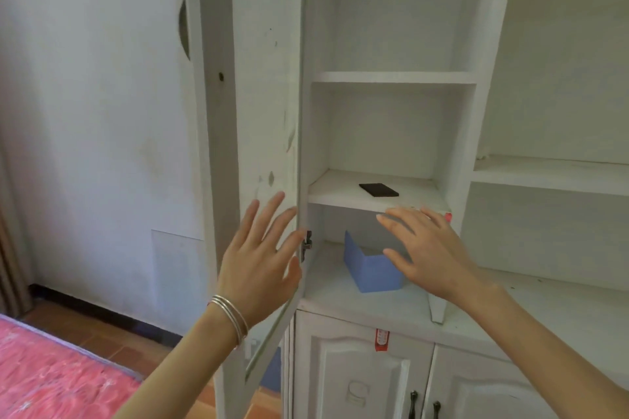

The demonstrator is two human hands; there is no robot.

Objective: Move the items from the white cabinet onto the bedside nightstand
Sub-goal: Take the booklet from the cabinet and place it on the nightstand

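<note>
Cabinet open: left hand (262, 258) spread flat at the door (265, 105), right hand (430, 255) empty before the blue box (372, 270), flat black item (378, 189) one shelf above; best gripped squarely by its sides.

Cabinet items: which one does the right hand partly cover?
The blue box on the lower shelf, behind the right hand; the flat black item lies uncovered one shelf up.

Partly hidden
Right hand (429, 250) covers the right end of the blue box (369, 270); below it, door handles (413, 404) are cropped.
</note>
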